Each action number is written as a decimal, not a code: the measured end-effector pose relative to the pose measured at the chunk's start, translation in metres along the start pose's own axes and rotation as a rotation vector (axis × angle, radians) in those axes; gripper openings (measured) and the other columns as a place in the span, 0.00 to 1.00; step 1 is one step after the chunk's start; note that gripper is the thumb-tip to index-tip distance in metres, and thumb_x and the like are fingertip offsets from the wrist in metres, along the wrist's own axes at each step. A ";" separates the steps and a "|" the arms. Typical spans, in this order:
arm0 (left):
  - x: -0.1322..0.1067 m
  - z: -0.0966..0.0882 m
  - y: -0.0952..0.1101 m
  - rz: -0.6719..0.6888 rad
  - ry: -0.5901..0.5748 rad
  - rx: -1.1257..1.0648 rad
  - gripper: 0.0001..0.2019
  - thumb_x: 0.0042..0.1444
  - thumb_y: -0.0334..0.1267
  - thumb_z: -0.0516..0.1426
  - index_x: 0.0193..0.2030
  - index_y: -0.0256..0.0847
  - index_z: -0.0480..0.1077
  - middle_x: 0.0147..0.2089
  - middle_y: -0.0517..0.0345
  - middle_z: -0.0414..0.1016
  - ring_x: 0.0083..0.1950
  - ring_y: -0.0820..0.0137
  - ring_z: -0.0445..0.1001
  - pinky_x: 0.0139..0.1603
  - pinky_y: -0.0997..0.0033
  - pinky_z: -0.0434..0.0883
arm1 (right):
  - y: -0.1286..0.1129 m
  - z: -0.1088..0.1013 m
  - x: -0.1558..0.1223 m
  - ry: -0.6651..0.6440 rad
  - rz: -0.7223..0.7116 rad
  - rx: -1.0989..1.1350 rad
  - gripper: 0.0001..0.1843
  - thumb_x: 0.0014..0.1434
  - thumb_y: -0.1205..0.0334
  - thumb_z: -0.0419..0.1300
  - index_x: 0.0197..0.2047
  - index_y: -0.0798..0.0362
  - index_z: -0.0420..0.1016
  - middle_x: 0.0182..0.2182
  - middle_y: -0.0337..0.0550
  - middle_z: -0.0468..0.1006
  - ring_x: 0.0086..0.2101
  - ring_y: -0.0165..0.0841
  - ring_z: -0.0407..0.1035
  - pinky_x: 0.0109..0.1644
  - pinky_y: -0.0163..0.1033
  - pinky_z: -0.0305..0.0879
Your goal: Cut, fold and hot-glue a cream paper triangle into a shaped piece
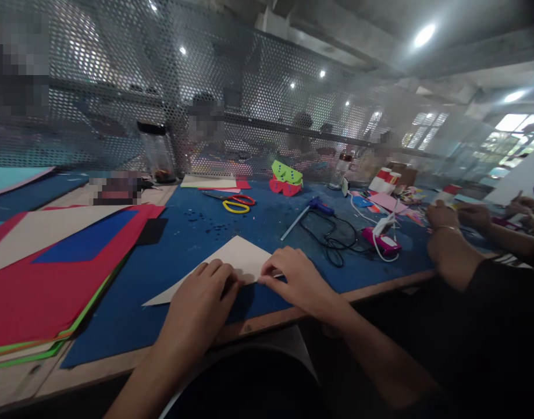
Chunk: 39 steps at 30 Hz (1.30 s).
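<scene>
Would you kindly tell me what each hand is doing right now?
Left hand: curled at the cream paper; its grip cannot be told.
Right hand: closed, pinching the near edge of the cream paper.

Left grip (203, 297), right grip (299, 282): bare hands. Forearms (376, 346) likewise bare, at 7 and 5 o'clock. Dark clothing (249, 387) at 6 o'clock; rounded outline, detail lost in shadow.

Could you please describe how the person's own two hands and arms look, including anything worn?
The left hand and right hand are bare: no gloves, and no ring or watch shows. The left forearm is uncovered to the picture's edge, without a sleeve in view. The right forearm is also bare; a dark patch at its lower end, possibly a sleeve, is too dim to tell.
</scene>
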<state>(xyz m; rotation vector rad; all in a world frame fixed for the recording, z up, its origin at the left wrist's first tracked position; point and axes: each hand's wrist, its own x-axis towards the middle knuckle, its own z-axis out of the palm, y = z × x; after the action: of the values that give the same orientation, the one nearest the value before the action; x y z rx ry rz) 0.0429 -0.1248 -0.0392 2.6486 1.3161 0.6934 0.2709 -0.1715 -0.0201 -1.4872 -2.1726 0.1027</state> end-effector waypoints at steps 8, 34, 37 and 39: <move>0.001 -0.002 0.003 -0.001 -0.019 0.010 0.11 0.72 0.39 0.53 0.36 0.44 0.70 0.41 0.51 0.78 0.46 0.55 0.73 0.45 0.59 0.65 | 0.003 0.008 0.003 -0.009 0.061 -0.003 0.09 0.70 0.56 0.69 0.40 0.50 0.78 0.41 0.40 0.80 0.46 0.38 0.71 0.51 0.46 0.59; 0.003 -0.001 0.006 -0.001 -0.051 0.020 0.09 0.71 0.38 0.54 0.40 0.42 0.73 0.44 0.51 0.79 0.49 0.55 0.74 0.50 0.56 0.67 | 0.001 0.011 0.003 0.000 0.116 -0.025 0.12 0.69 0.54 0.70 0.37 0.51 0.75 0.44 0.40 0.78 0.47 0.37 0.71 0.52 0.45 0.58; 0.005 0.001 0.010 0.003 -0.055 0.033 0.09 0.71 0.37 0.55 0.40 0.42 0.74 0.44 0.50 0.78 0.49 0.54 0.74 0.50 0.55 0.67 | 0.001 0.012 0.003 0.004 0.118 -0.031 0.12 0.68 0.54 0.71 0.38 0.51 0.75 0.44 0.40 0.78 0.47 0.37 0.71 0.51 0.44 0.58; 0.007 0.002 0.012 -0.010 -0.071 0.065 0.09 0.71 0.37 0.55 0.40 0.41 0.74 0.44 0.49 0.78 0.49 0.53 0.74 0.49 0.55 0.67 | 0.001 0.012 0.003 0.004 0.122 -0.035 0.12 0.68 0.54 0.71 0.38 0.51 0.76 0.44 0.40 0.78 0.47 0.37 0.71 0.51 0.45 0.58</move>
<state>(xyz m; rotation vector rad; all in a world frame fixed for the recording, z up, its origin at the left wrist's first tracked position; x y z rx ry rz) 0.0560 -0.1264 -0.0353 2.6874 1.3548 0.5593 0.2658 -0.1660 -0.0296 -1.6374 -2.0893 0.1036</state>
